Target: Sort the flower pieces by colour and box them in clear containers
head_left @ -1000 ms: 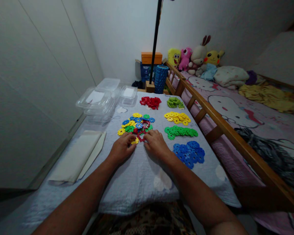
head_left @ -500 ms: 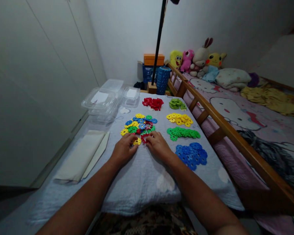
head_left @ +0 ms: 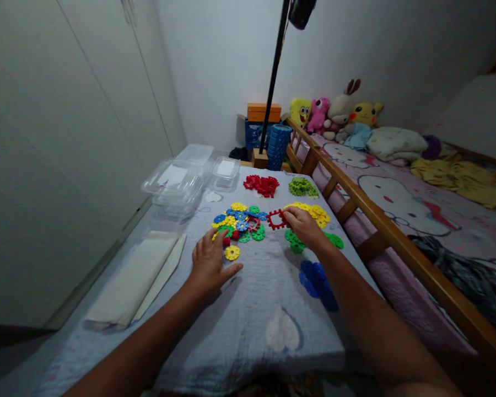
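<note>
From the head camera, the right hand (head_left: 303, 226) pinches a red frame piece (head_left: 276, 219) between thumb and fingers, holding it just above the desk (head_left: 252, 314) between the mixed pile (head_left: 242, 221) of coloured discs and the yellow pile (head_left: 315, 212). The left hand (head_left: 210, 263) lies released, fingers spread flat on the desk cloth, its fingertips at the near edge of the mixed pile, just beside a single yellow disc (head_left: 232, 253). The red pile (head_left: 263, 184) and light green pile (head_left: 301, 187) sit further back, and the blue pile (head_left: 316, 281) lies partly under the right forearm. Clear plastic boxes (head_left: 177, 184) stand on the left.
</note>
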Motion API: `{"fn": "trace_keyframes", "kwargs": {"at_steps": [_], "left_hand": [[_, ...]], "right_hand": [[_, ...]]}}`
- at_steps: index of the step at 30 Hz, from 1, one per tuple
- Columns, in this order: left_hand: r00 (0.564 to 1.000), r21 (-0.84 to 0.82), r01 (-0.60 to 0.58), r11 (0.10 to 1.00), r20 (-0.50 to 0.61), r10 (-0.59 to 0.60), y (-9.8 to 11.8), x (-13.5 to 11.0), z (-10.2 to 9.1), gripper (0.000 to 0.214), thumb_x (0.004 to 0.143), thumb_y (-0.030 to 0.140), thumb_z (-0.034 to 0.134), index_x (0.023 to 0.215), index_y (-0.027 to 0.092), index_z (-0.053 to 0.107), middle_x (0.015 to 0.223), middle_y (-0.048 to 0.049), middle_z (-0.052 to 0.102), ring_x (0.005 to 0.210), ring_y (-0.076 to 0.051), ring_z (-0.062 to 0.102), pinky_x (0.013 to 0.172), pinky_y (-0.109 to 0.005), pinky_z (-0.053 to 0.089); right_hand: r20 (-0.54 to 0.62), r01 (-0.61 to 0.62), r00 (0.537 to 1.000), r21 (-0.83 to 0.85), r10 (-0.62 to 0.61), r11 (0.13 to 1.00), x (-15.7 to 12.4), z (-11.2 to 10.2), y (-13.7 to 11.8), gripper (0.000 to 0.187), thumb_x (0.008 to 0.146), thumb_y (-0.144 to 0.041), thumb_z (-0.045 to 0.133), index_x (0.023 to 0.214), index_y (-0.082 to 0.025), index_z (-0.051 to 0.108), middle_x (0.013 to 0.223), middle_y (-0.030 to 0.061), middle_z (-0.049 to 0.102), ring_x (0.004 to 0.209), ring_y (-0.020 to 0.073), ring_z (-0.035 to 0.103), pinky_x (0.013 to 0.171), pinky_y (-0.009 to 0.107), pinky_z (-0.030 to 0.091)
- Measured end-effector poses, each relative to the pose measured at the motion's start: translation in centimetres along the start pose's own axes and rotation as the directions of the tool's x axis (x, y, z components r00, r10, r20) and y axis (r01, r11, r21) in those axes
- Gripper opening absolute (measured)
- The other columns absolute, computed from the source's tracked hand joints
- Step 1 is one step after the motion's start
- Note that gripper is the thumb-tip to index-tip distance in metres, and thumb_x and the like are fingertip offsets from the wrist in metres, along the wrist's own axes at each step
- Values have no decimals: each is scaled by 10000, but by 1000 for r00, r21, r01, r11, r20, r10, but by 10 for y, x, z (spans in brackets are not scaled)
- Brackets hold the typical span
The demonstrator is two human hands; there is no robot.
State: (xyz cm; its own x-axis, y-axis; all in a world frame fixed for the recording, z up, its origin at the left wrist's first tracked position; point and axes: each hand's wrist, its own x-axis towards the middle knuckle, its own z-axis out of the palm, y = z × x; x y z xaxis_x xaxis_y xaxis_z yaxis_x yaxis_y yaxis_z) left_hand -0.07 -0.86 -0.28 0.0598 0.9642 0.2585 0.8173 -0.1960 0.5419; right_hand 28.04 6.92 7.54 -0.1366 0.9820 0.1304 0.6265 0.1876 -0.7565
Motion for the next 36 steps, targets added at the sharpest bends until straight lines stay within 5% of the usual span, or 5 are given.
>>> {"fn": "trace_keyframes", "kwargs": {"at_steps": [4, 11, 15, 24, 36], "left_hand": [[999, -5, 1, 1000, 42, -1, -1, 25, 0, 900, 693, 561, 816, 1469, 256, 478, 1566, -171, 406, 1429, -413, 393, 1151, -575, 341], [992, -74, 102, 992, -72, -108, -20, 87, 12, 498, 912, 530, 563, 1236, 163, 654, 1342, -195, 607, 1321, -367, 530, 1136, -552, 404], [987, -202, 52, 978, -136, -81, -32, 90, 20, 403, 962, 474, 476, 1162, 180, 662, 1206, -131, 683, 1199, -288, 613, 1099, -470, 456], [997, -271, -17, 962, -83, -6, -26, 80, 17, 389, 976, 463, 481, 1185, 188, 661, 1245, -115, 698, 1186, -258, 642, 1075, -432, 483], [997, -264, -13, 964, -75, -7, -24, 82, 15, 334, 970, 409, 500, 1137, 182, 678, 1191, -116, 715, 1142, -264, 653, 1039, -432, 490]], "right_hand": [[-44, -150, 986, 178, 160, 973, 36, -5, 9, 227, 943, -320, 510, 772, -200, 597, 626, -36, 552, 564, 116, 500, 519, 218, 361], [-138, -314, 916, 338, 377, 887, 95, 13, 9, 174, 936, -194, 516, 762, -197, 524, 661, -38, 583, 545, 89, 591, 482, 168, 404], [-186, -319, 904, 305, 384, 898, 124, 29, 18, 143, 916, -169, 504, 779, -195, 534, 675, -36, 607, 550, 92, 605, 530, 186, 462], [-368, -281, 889, 34, 273, 959, 179, 49, 43, 110, 812, -190, 574, 834, -166, 679, 842, 44, 725, 771, 162, 633, 748, 252, 494], [-380, -251, 916, -295, 127, 922, 199, 64, 38, 264, 856, -171, 543, 1025, -159, 746, 1147, 109, 646, 967, 197, 598, 933, 283, 448]]}}
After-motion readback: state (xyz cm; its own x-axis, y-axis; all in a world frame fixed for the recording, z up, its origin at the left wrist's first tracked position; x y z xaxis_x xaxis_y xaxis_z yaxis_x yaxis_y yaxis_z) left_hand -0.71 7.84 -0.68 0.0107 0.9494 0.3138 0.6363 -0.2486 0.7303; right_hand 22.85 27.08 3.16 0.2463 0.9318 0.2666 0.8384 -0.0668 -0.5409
